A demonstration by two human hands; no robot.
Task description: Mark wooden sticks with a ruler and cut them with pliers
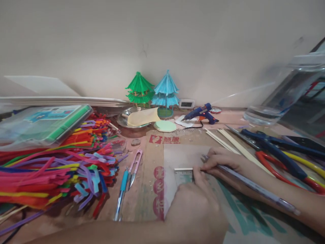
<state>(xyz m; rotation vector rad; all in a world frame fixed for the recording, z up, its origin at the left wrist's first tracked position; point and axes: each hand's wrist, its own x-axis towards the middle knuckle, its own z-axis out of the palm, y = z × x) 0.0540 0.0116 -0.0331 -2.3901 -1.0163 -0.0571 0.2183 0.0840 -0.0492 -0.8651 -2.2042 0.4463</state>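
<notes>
At a cluttered craft table, our right hand [223, 161] pinches a long pen-like tool [254, 185] between curled fingers, its tip resting at the end of a short wooden stick [183, 169]. Our left hand [196, 203] is loosely folded, fingertips pressing down on a small ruler [184, 176] that lies just under the stick, touching it. Stick and ruler sit on a translucent sheet [182, 154] over printed cardboard [149, 176], directly between our two hands. To the left lie thread snips [134, 167], a blue pen [121, 194] and a heap of pipe cleaners [58, 169]. Behind stand a green paper tree [139, 88] and a blue paper tree [166, 89], with a glue gun [201, 113] nearby.
</notes>
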